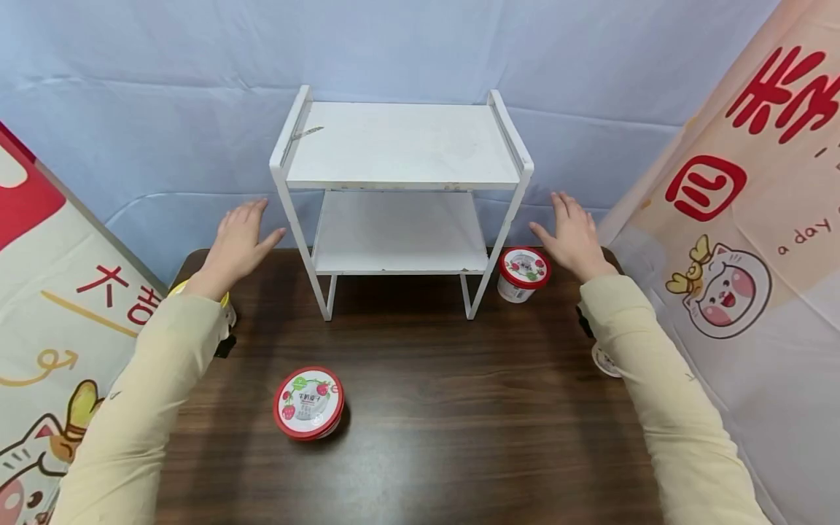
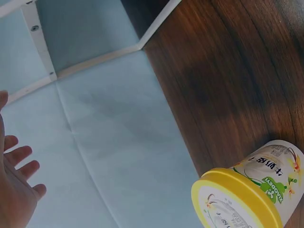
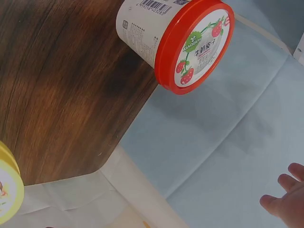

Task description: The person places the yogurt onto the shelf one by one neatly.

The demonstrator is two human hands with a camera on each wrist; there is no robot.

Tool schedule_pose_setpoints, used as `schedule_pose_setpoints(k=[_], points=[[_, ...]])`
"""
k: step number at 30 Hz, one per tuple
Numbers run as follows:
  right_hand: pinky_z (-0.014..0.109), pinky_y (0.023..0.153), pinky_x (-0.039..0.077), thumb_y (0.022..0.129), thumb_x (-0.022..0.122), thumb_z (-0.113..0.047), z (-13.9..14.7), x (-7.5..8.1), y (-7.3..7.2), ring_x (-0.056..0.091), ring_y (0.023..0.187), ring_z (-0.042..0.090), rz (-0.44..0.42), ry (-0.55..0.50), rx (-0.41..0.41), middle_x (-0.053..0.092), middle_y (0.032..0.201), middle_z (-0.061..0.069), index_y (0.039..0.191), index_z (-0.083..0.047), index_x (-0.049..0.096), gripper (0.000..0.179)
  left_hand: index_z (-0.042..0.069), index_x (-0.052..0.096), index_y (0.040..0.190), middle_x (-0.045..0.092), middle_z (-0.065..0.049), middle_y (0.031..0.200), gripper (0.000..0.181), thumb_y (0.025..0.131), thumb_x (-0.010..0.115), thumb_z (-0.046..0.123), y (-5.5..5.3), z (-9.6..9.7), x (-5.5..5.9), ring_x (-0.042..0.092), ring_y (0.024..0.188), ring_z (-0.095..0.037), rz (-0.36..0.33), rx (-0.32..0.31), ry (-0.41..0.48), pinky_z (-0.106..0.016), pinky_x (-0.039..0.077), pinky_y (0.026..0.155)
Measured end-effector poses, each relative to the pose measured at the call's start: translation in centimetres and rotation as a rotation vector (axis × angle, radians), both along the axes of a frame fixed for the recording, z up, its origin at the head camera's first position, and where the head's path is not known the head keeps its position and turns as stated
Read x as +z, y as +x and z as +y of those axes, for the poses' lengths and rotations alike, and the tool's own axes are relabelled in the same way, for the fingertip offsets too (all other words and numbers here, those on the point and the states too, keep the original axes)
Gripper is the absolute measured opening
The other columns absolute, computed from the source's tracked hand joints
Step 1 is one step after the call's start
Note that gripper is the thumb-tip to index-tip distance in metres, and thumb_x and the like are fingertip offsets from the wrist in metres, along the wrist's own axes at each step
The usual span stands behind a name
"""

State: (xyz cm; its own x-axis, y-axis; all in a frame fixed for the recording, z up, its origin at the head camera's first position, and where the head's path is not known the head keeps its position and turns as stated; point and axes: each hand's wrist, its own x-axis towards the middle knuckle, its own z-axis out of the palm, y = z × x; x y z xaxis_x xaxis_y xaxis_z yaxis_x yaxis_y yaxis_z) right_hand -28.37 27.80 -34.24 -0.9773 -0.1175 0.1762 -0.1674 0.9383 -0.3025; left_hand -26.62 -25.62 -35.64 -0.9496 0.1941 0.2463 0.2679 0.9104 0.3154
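On the far left hangs one pale cloth (image 1: 39, 255) with a red patch, one cat picture (image 1: 29, 456), and the big red letters 大吉. Next is the first of four tubs, the left yellow tub (image 2: 256, 186), standing on the brown table (image 1: 420, 408) and partly behind my sleeve (image 1: 170, 357). Its side says XIAOBEYI in a green badge, with 牛奶皮 to read beside it and flowers around. My left hand (image 1: 236, 244) is up in the air past that tub, near the left side of the shelf. Its fingers are out straight and the thumb sticks out wide.

Then comes the front red tub (image 1: 308, 403), upright on the table closer to me. Its round lid has strawberries and a green badge, but I can't read the small words. In the middle stands one white shelf (image 1: 403, 146) with two boards, and a blue cloth (image 1: 407, 44) hangs behind.

The back red tub (image 1: 523, 273) stands just beside the shelf's right leg. Its lid says XIAOBEYI and 牛奶皮子, and its side has a barcode. My right hand (image 1: 577, 237) is near it, with fingers stretched out and thumb spread wide. The right yellow tub (image 3: 10, 185) is mostly hidden by my other sleeve (image 1: 663, 408). Last is the right cloth (image 1: 774, 394), with red letters, a smiling cat (image 1: 728, 292) and "a day".
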Motion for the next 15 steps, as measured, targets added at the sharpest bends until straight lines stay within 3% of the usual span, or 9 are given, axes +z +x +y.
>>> schedule_pose_setpoints(k=[7, 15], points=[[0.057, 0.107, 0.007, 0.093, 0.045, -0.042, 0.2, 0.2, 0.7, 0.015, 0.133, 0.041, 0.001, 0.024, 0.038, 0.018, 0.145, 0.025, 0.143, 0.001, 0.016, 0.073, -0.004, 0.026, 0.139, 0.031, -0.027, 0.139, 0.064, 0.095, 0.043, 0.039, 1.0, 0.1, 0.2, 0.026, 0.128, -0.042, 0.006, -0.029, 0.074, -0.056, 0.019, 0.104], [0.056, 0.106, 0.013, 0.093, 0.045, -0.041, 0.7, 0.0, 1.5, 0.020, 0.130, 0.044, 0.013, 0.033, 0.069, 0.023, 0.142, 0.027, 0.141, 0.004, 0.022, 0.070, -0.004, 0.032, 0.137, 0.036, -0.026, 0.136, 0.059, 0.096, 0.042, 0.037, 1.9, 0.5, 0.5, 0.028, 0.127, -0.041, 0.016, -0.053, 0.114, -0.053, 0.020, 0.105]])
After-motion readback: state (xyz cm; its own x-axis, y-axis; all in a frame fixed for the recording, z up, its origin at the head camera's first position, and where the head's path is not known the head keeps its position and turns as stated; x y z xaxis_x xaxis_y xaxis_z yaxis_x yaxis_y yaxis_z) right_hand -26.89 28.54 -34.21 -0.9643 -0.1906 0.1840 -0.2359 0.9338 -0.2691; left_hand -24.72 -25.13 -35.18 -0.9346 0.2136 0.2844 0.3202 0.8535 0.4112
